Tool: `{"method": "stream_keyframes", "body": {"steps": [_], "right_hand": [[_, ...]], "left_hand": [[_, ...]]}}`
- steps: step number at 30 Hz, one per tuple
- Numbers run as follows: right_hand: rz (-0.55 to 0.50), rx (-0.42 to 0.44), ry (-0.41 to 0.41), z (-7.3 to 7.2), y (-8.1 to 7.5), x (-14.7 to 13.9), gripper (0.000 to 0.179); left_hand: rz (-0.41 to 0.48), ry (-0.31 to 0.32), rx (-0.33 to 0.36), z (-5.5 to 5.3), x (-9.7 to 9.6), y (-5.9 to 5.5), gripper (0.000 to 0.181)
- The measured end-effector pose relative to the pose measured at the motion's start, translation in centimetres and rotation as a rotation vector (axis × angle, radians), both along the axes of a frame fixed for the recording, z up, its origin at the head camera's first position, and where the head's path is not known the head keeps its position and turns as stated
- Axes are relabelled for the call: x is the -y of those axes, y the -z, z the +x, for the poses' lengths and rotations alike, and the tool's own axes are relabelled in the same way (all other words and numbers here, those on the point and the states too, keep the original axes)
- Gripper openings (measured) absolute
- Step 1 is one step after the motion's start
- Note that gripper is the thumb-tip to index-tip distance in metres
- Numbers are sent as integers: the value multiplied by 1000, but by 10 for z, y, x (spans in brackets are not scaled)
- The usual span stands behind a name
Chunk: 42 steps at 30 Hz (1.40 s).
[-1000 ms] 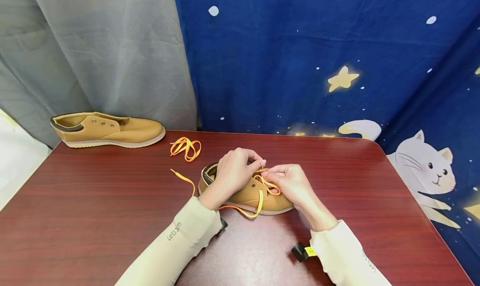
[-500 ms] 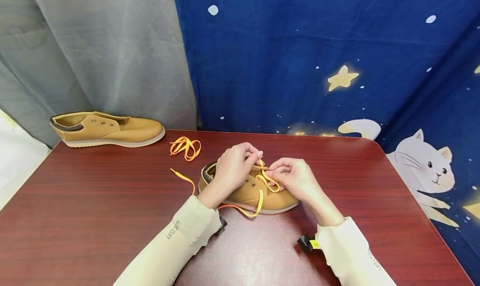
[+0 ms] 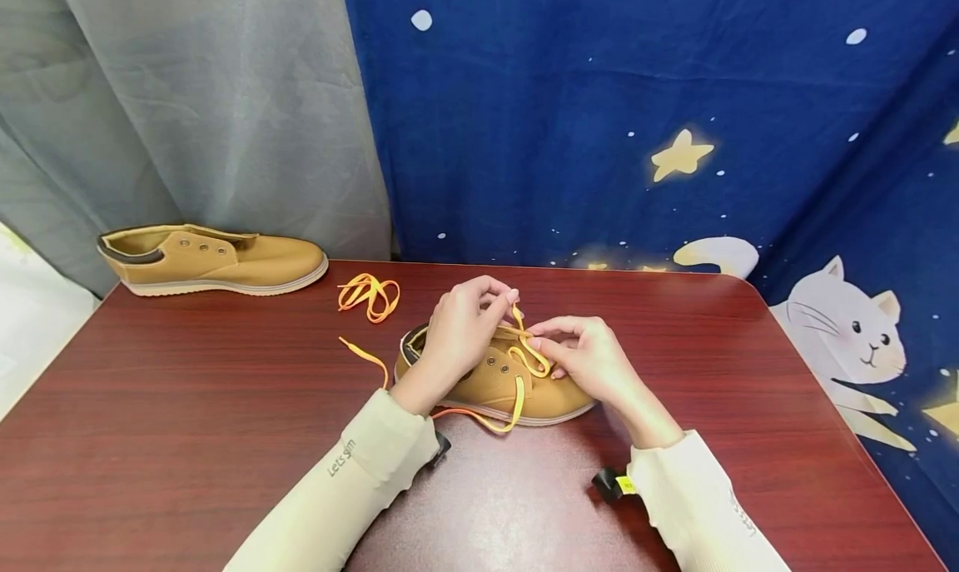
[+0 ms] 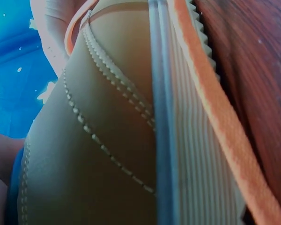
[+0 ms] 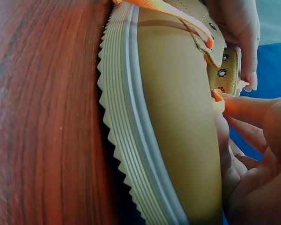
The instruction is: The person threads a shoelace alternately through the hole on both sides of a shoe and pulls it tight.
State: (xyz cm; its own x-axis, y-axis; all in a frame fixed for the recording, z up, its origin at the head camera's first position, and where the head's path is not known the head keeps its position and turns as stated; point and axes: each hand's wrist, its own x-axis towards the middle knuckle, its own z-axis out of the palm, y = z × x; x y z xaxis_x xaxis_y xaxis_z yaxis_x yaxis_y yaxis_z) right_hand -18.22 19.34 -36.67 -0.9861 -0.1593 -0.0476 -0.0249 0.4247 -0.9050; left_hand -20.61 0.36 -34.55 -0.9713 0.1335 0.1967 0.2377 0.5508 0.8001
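Observation:
A tan shoe (image 3: 554, 395) stands on the table with its toe to the right, and a yellow-orange lace (image 3: 519, 397) hangs from a near-side eyelet. My left hand (image 3: 460, 330) reaches over the shoe's opening and pinches the lace's other end above the far eyelet flap. My right hand (image 3: 592, 357) is over the toe side, its thumb and fingers pinching the lace close to that flap; a small loop droops below. In the right wrist view, the right hand's fingers (image 5: 248, 110) meet at the lace (image 5: 218, 99) beside the tongue. The left wrist view shows the shoe's side (image 4: 103, 154).
A second tan shoe (image 3: 277, 261), without a lace, stands at the back left of the table (image 3: 187, 422). Near it lies a bundled orange lace (image 3: 370, 295). The held shoe's loose lace end (image 3: 360, 351) trails left. Grey and blue curtains hang behind.
My left hand has risen away from the far flap, drawing the lace end up. The drooping loop has become smaller. My right hand has shifted slightly right and up.

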Motion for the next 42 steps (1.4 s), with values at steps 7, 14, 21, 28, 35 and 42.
{"method": "stream_keyframes", "body": {"steps": [7,14,21,28,35,42], "right_hand": [[-9,2,-2,-1,1,-1,23],[-19,1,-5,0,3,-3,23],[-27,-9,-38,-1,4,-6,22],[-36,-2,-68,1,4,-9,23],[-81,15,-95,-1,5,-5,24],[-82,-4,-104,-4,5,-3,23]], "left_hand": [[-130,42,69,-1,0,-2,29],[-194,66,102,0,-2,-3,5],[-183,38,87,0,-6,-2,11],[-86,60,81,-2,-5,-2,12],[-17,104,95,-9,1,-15,15],[-94,137,72,-20,5,-41,16]]}}
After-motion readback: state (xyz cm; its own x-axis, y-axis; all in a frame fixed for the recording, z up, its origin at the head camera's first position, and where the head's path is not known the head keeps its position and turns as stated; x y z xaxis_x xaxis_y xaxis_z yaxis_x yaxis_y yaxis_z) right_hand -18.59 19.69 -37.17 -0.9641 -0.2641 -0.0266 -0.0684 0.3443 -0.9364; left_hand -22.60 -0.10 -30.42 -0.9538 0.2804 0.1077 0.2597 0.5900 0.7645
